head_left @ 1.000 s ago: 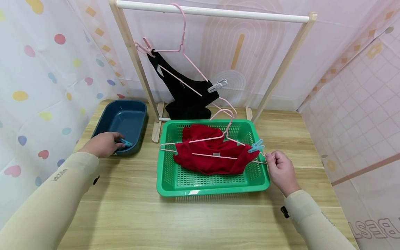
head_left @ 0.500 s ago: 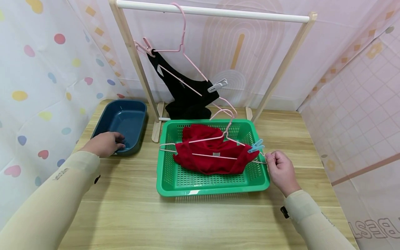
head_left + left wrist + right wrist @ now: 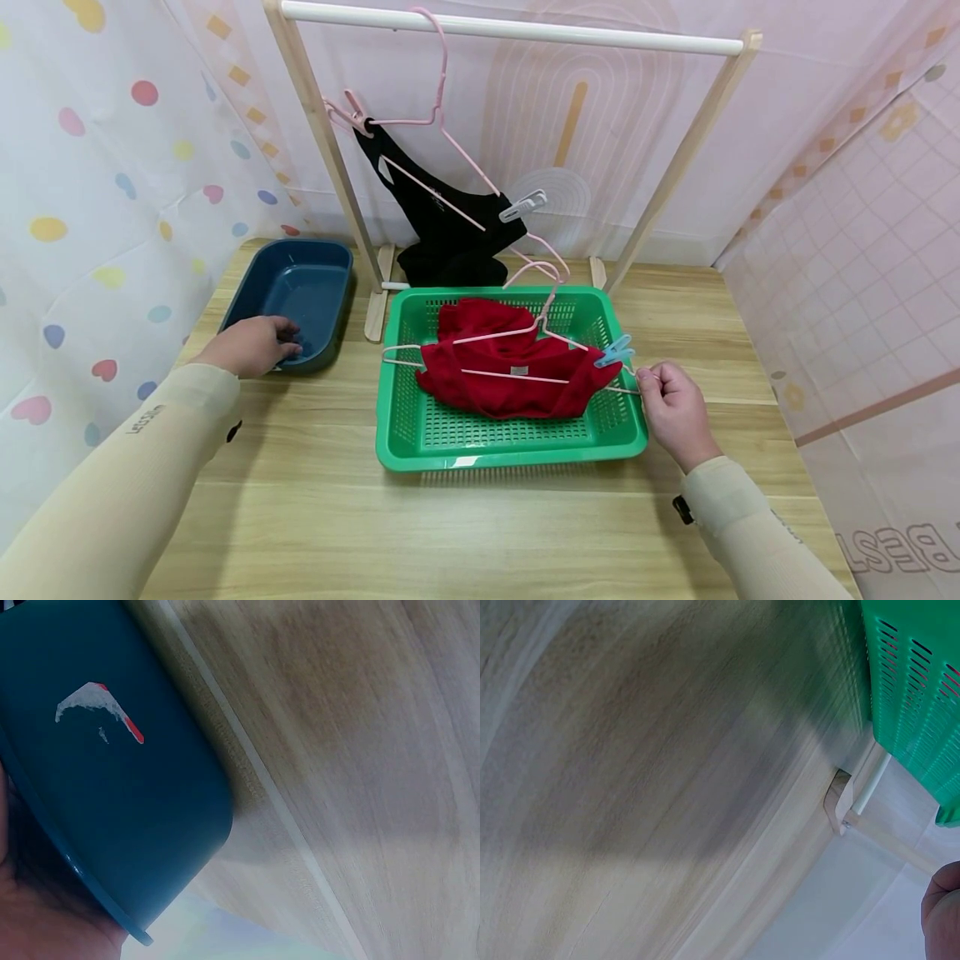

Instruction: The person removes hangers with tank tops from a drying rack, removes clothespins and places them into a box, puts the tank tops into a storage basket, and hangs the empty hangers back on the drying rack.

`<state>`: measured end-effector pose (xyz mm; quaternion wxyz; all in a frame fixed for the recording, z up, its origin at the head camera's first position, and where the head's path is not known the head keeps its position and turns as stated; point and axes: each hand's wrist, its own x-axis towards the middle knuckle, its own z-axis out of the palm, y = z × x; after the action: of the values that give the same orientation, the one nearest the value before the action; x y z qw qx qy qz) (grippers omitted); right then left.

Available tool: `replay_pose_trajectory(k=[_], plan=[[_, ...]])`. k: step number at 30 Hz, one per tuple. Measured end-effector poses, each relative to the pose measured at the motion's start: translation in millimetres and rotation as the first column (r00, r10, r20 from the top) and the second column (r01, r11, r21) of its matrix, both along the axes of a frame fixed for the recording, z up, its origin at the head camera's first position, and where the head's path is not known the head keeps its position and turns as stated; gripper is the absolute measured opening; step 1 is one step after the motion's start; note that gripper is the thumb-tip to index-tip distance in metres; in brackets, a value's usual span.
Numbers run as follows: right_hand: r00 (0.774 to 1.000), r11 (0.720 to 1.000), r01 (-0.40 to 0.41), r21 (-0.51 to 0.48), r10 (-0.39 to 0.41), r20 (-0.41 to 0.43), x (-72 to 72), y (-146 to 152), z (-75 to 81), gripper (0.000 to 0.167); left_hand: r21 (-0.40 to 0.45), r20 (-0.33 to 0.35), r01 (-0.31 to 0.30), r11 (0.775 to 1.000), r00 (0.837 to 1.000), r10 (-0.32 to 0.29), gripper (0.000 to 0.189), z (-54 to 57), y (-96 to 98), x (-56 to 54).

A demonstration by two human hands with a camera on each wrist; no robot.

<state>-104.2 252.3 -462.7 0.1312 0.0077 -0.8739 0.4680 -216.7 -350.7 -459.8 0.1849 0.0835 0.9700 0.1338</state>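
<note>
In the head view, my left hand (image 3: 251, 346) reaches over the near rim of a dark blue basin (image 3: 341, 275). Its fingertips point down inside; whether they pinch a clothespin I cannot tell. With thumb and fingers, my right hand (image 3: 675, 412) pinches the right end of a pink hanger (image 3: 517, 335). This hanger lies across a green basket (image 3: 510, 457), threaded through the straps of a red tank top (image 3: 517, 396). A light blue clothespin (image 3: 615, 350) clips the garment's right strap to the hanger. The left strap has no clip on it.
Behind the basket stands a wooden rack with a white rod (image 3: 517, 29). From it a second pink hanger (image 3: 442, 75) hangs tilted, carrying a black top (image 3: 442, 208) held by a pink clothespin (image 3: 354, 110) and a grey clothespin (image 3: 523, 205).
A blue clothespin seen in my left fingers one second ago no longer shows there. The left hand stays over the basin, and the right hand keeps its hold on the hanger.
</note>
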Motion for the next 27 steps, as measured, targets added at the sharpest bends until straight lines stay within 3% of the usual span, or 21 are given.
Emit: replay_pose_trajectory(k=[8, 17, 22, 27], plan=[[1.000, 1.000, -0.005, 0.016, 0.005, 0.006, -0.9, 1.0, -1.8, 0.030, 0.007, -0.019, -0.023, 1.000, 1.000, 0.023, 0.052, 2.2, 4.5, 1.1], [1.000, 1.000, -0.011, -0.013, 0.011, 0.010, -0.9, -3.3, -0.6, 0.031, 0.057, -0.114, 0.008, 0.998, 0.993, -0.001, 0.057, 19.7, 30.3, 8.3], [1.000, 1.000, -0.014, -0.014, 0.014, 0.004, -1.7, -5.6, -2.3, 0.032, 0.093, -0.193, 0.052, 0.994, 0.981, -0.034, 0.056, 33.0, 52.2, 17.8], [1.000, 1.000, -0.015, -0.006, 0.015, 0.015, -1.7, -7.5, -0.6, 0.032, 0.098, -0.277, 0.111, 0.989, 0.957, -0.080, 0.051, 51.4, 79.4, 27.5]])
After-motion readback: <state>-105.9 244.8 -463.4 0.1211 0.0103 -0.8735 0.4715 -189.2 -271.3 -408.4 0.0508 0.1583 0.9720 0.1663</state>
